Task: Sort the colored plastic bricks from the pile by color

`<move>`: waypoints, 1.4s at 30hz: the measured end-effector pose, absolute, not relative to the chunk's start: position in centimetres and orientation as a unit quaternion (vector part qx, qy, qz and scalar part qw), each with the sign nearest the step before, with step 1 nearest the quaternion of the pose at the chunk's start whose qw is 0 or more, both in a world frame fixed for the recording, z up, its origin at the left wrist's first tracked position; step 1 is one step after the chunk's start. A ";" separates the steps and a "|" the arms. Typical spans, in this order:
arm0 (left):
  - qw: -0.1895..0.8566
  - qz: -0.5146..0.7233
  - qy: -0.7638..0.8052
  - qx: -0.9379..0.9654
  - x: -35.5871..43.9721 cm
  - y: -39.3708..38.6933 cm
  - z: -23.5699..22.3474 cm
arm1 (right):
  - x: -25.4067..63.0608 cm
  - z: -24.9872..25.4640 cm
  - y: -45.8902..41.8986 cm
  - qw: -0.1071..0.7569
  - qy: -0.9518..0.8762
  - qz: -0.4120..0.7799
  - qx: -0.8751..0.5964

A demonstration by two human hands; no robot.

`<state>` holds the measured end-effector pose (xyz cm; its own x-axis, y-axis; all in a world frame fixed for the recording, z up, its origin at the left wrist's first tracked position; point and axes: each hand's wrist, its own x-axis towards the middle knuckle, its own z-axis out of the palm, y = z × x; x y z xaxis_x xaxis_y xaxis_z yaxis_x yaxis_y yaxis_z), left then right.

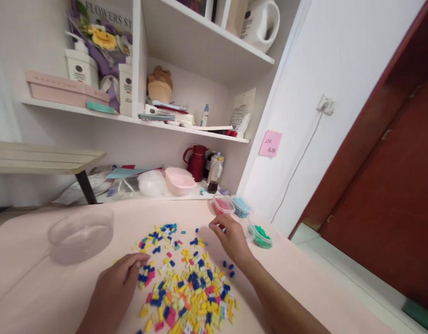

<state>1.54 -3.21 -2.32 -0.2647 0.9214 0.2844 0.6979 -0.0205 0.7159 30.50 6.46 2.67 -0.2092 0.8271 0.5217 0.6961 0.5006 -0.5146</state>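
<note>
Many small toy building bricks (196,297) lie loose over the table, mostly yellow and dark blue, with some pink, orange, white and light blue ones. My left hand (118,283) rests at the left edge of the pile, fingers stretched forward, thumb a little apart, beside several blue and pink bricks. Above the right side of the bricks, my right hand (231,236) has its thumb and index finger pinched. Whatever sits between those fingertips is too small to make out. Behind this hand, a clear tub (249,233) is partly hidden.
Small clear tubs of pink bricks (223,204), light blue bricks (242,207) and green bricks (262,236) stand at the back right. A round transparent bowl (81,236) is at the left. Behind the table, a shelf holds a red jug (196,162) and a pink container (179,181).
</note>
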 end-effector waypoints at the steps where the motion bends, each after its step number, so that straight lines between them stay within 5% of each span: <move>1: 0.138 0.403 0.686 0.590 1.5 -3.2 -2.3 | 31.2 3.1 6.5 0.411 -0.768 0.071 -0.486; 7: 0.141 0.416 0.683 0.584 1.4 -3.1 -2.1 | 36.0 4.0 7.4 0.494 -0.678 -0.009 -0.545; 16: 0.126 0.423 0.680 0.586 1.7 -3.1 -2.1 | 35.4 3.2 7.2 0.523 -0.683 0.049 -0.509; 24: 0.137 0.415 0.673 0.596 1.9 -3.6 -1.8 | 28.4 2.4 7.5 0.396 -0.790 0.124 -0.450; 31: 0.143 0.434 0.658 0.599 1.8 -3.5 -2.1 | 23.0 2.1 8.2 0.151 -0.849 0.018 -0.506; 42: 0.142 0.419 0.668 0.598 1.7 -3.5 -2.2 | 23.1 2.0 7.5 0.191 -0.836 0.026 -0.514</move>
<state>1.70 -3.46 -2.23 -0.2443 0.9181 0.3122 0.6802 -0.0672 0.7300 23.12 7.50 2.01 -0.3978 0.8696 0.2927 0.8500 0.4693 -0.2392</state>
